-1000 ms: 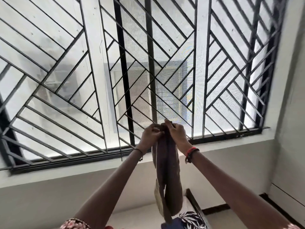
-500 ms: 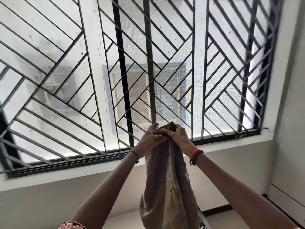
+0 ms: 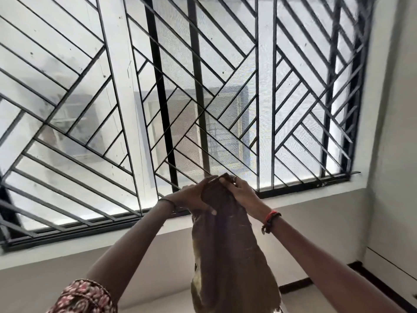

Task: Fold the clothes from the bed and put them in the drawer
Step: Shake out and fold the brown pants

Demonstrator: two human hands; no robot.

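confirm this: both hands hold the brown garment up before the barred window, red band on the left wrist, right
Not quite: the head view shows the red band on the right wrist, not the left. The left hand and right hand do hold the brown garment up before the barred window.

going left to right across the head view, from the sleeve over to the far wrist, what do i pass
patterned sleeve → left hand → brown garment, gripped at its top by both hands → right hand → red wristband
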